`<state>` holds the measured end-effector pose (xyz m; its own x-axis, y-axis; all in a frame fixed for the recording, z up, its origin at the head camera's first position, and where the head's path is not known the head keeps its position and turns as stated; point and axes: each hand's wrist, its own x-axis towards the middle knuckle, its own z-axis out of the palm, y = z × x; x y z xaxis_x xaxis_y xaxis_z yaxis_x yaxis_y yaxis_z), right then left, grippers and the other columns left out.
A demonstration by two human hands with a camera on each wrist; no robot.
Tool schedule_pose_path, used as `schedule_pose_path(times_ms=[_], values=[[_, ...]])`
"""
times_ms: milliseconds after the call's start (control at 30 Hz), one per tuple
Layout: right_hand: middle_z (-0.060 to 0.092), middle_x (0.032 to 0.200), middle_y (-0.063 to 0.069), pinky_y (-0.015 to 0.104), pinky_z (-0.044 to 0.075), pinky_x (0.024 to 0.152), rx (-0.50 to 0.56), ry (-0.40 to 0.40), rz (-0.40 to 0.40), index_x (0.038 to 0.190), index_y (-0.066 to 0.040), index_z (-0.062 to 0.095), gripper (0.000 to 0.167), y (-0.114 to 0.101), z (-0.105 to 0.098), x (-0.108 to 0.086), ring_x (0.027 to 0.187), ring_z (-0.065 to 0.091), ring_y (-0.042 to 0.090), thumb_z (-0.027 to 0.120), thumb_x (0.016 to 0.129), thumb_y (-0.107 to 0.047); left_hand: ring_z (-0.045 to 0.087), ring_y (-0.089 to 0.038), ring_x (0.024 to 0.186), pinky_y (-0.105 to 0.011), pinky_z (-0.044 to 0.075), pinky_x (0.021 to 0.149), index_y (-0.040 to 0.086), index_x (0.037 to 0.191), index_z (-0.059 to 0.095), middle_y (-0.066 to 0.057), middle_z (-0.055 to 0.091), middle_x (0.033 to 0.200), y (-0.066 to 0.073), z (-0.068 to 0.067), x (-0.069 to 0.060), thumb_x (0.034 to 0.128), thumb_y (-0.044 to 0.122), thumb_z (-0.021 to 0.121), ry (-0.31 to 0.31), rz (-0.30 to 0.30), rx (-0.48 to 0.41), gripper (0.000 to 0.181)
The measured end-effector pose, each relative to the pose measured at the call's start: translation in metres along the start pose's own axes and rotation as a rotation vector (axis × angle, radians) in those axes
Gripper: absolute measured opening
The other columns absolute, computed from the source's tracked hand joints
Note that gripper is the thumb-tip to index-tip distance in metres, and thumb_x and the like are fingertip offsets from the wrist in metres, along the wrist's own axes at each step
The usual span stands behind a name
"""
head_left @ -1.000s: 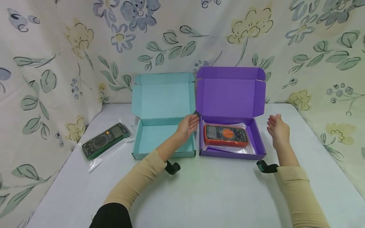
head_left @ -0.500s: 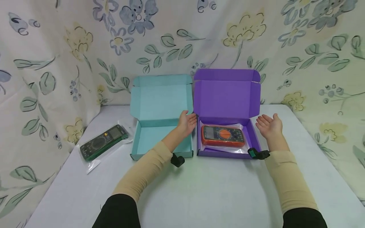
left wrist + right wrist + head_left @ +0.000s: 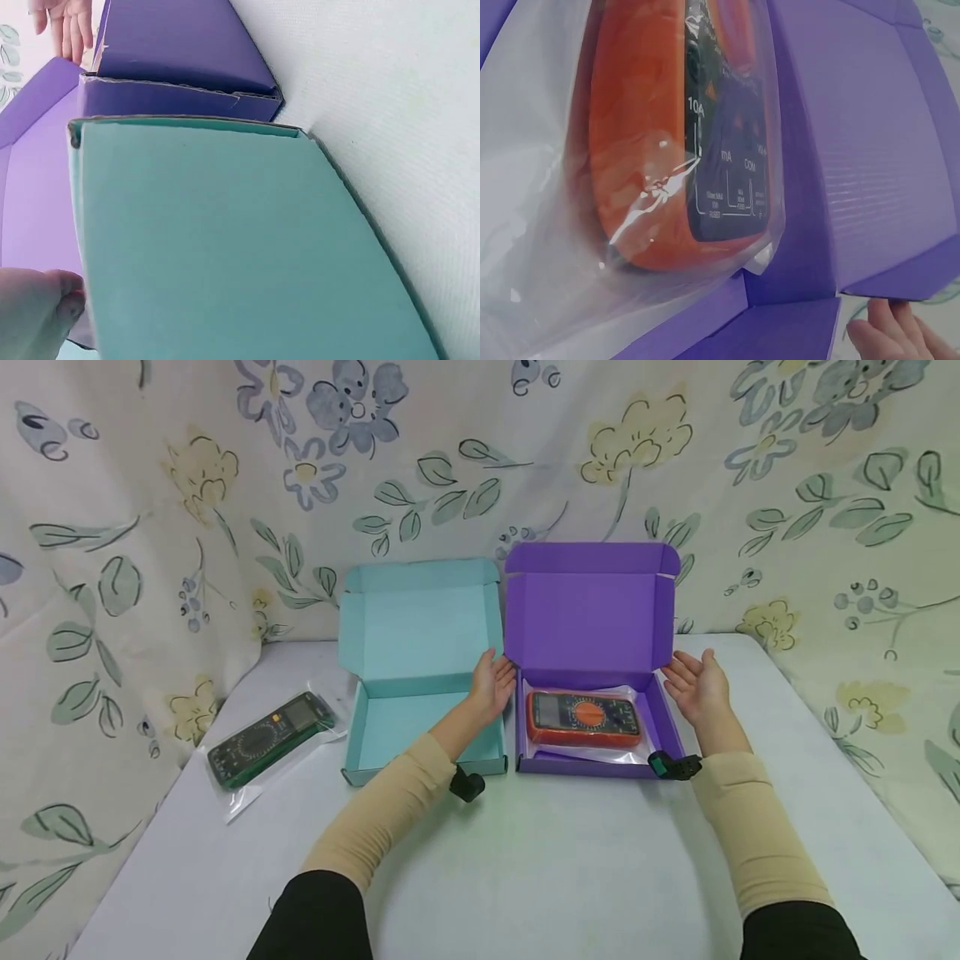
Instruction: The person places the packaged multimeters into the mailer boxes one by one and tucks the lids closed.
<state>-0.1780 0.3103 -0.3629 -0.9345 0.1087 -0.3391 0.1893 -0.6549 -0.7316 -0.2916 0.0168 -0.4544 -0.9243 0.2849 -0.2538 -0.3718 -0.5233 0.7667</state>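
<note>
Wide open stood the purple box [image 3: 588, 622], the teal box [image 3: 422, 631] gaping just beside it, the orange multimeter [image 3: 587, 715] bagged inside the purple one, left hand [image 3: 492, 685] and right hand [image 3: 699, 690] flanking it, fingers extended, contact hard to call

Orange multimeter [image 3: 639, 150] partly beyond right-wrist view

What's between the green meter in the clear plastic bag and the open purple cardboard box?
An open turquoise cardboard box, with the left hand by its edge nearest the purple box; the head view shows both.
</note>
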Motion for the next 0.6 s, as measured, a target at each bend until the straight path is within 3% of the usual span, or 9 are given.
schedule_pose_path(times_ms=[33,133,200,267,367,433,533,600], values=[[-0.009,0.161,0.001,0.024,0.001,0.117,-0.029,-0.008,-0.008,0.156,-0.016,-0.005,0.065,0.000,0.000,0.000,0.146,0.002,0.012,0.005,0.101,-0.050,0.027,-0.028,0.143,-0.034,0.023,0.117,-0.003,0.151,0.025,-0.018,0.027,0.156,0.000,0.001,-0.001,0.0989,0.047,0.045,0.002,-0.004,0.011,0.075],[-0.009,0.161,0.005,0.024,0.002,0.117,-0.116,-0.029,-0.026,0.155,-0.013,-0.005,0.067,0.000,0.001,-0.001,0.147,0.001,0.015,0.004,0.101,-0.051,0.025,-0.029,0.144,-0.033,0.021,0.117,0.002,0.154,0.020,-0.017,0.025,0.157,-0.009,-0.011,0.009,0.0987,0.056,0.040,-0.080,0.023,0.096,0.080],[-0.009,0.161,0.009,0.025,0.002,0.117,-0.178,-0.045,-0.038,0.155,-0.011,-0.005,0.069,0.000,0.001,-0.003,0.147,0.001,0.018,0.002,0.100,-0.051,0.025,-0.029,0.144,-0.033,0.020,0.117,0.006,0.155,0.021,-0.016,0.027,0.157,-0.007,-0.010,0.004,0.0990,0.059,0.036,-0.109,0.039,0.162,0.078],[-0.010,0.160,0.012,0.027,0.001,0.117,-0.240,-0.066,-0.048,0.155,-0.009,-0.005,0.070,0.000,0.002,-0.004,0.147,0.000,0.020,0.001,0.100,-0.051,0.021,-0.032,0.145,-0.036,0.017,0.119,0.008,0.156,0.018,-0.020,0.023,0.157,0.003,0.000,-0.014,0.1017,0.057,0.025,-0.127,0.062,0.254,0.074],[-0.008,0.159,0.016,0.029,0.002,0.118,-0.313,-0.077,-0.062,0.155,-0.008,-0.004,0.072,-0.002,0.003,-0.008,0.147,0.001,0.024,0.001,0.099,-0.053,0.018,-0.035,0.145,-0.039,0.012,0.120,0.009,0.157,0.014,-0.022,0.021,0.157,0.032,0.028,-0.058,0.1057,0.046,0.011,-0.128,0.059,0.383,0.063],[-0.007,0.159,0.019,0.031,0.002,0.118,-0.354,-0.080,-0.069,0.155,-0.008,-0.003,0.073,-0.003,0.004,-0.009,0.147,0.001,0.026,0.001,0.098,-0.054,0.014,-0.037,0.146,-0.040,0.009,0.120,0.005,0.156,0.008,-0.025,0.016,0.157,0.048,0.040,-0.079,0.1060,0.040,0.003,-0.172,0.060,0.472,0.061],[-0.005,0.158,0.023,0.035,0.003,0.119,-0.441,-0.079,-0.081,0.155,-0.007,-0.002,0.075,-0.005,0.005,-0.011,0.147,0.004,0.032,0.001,0.098,-0.056,0.013,-0.038,0.145,-0.040,0.010,0.120,0.002,0.155,0.009,-0.028,0.019,0.156,0.065,0.049,-0.098,0.1060,0.037,0.000,-0.213,0.043,0.572,0.061],[-0.004,0.158,0.026,0.039,0.003,0.119,-0.513,-0.089,-0.091,0.155,-0.005,-0.002,0.077,-0.005,0.005,-0.011,0.146,0.004,0.036,-0.001,0.097,-0.056,0.012,-0.039,0.145,-0.041,0.010,0.120,0.001,0.155,0.014,-0.029,0.021,0.154,0.069,0.051,-0.100,0.1058,0.038,0.000,-0.218,0.034,0.610,0.063]])
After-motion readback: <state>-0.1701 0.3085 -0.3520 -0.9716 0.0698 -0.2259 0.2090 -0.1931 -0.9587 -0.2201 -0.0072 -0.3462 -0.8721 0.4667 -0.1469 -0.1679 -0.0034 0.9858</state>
